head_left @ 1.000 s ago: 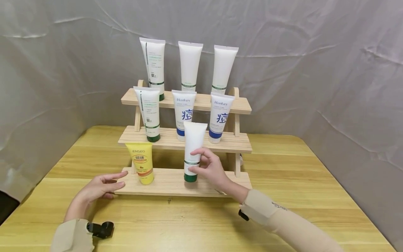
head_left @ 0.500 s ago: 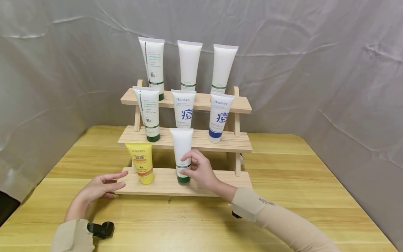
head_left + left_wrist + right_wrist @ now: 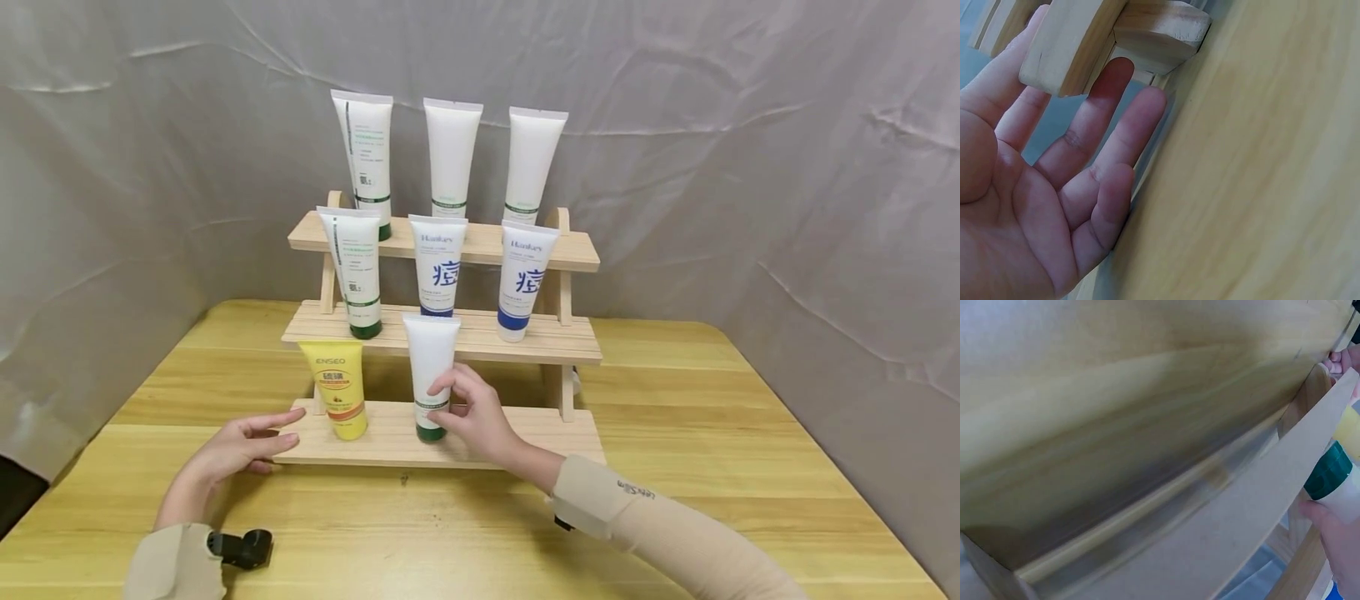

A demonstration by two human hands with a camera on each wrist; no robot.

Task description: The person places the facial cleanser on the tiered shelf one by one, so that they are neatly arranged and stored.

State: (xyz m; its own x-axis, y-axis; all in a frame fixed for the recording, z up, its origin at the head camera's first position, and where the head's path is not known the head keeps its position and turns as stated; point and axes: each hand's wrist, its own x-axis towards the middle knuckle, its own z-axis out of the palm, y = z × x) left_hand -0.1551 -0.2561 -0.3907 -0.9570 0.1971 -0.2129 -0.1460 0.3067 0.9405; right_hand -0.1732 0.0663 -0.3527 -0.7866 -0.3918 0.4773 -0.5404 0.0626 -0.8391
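My right hand (image 3: pixel 480 421) pinches a white squeeze tube (image 3: pixel 432 354) with a green cap between thumb and fingers. The tube stands cap down on the bottom shelf of a three-tier wooden display stand (image 3: pixel 375 454). In the right wrist view, its green cap (image 3: pixel 1329 472) shows beside the thumb, above the board. My left hand (image 3: pixel 232 446) holds the left end of the bottom shelf; in the left wrist view, the board end (image 3: pixel 1063 50) lies between thumb and fingers. Near that hand, a yellow squeeze tube (image 3: pixel 337 392) stands upright on the same shelf.
On the middle shelf are a green-capped white tube (image 3: pixel 356 267) and two blue-banded white tubes (image 3: pixel 438 262). Three tall white tubes (image 3: pixel 453 150) line the top shelf. The stand rests on a wooden table (image 3: pixel 660 400), with grey cloth (image 3: pixel 675 167) behind.
My right hand has moved the white tube left along the bottom shelf and slightly toward me. The left hand stays at the shelf's end.
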